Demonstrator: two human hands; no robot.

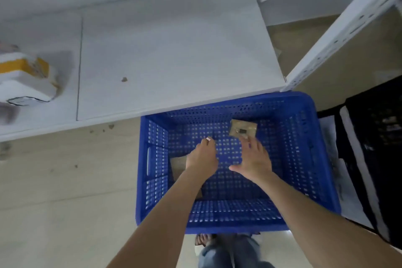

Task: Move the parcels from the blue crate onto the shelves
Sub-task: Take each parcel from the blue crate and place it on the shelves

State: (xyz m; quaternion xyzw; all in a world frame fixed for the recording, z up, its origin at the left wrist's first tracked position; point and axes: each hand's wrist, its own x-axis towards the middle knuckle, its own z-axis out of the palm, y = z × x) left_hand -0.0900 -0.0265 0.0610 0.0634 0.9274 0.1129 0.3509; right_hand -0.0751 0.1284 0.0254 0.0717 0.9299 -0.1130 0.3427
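- Where the white shelf (174, 50) runs toward 9 o'clock, a white-and-yellow parcel (24, 78) lies.
- Left hand (202, 159): fingers pointing down; I cannot tell its grip.
- Flat brown parcel (178, 165), 8 o'clock in the blue crate (315, 159), under that wrist: probably light and bendy; pinch an edge.
- Right hand (254, 161), spread wide, fingertips at the small brown packet (243, 128), 1 o'clock: likely light; pinch its near edge.

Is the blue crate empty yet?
Not empty. The crate holds a brown parcel by its far wall and another parcel partly under the left hand.
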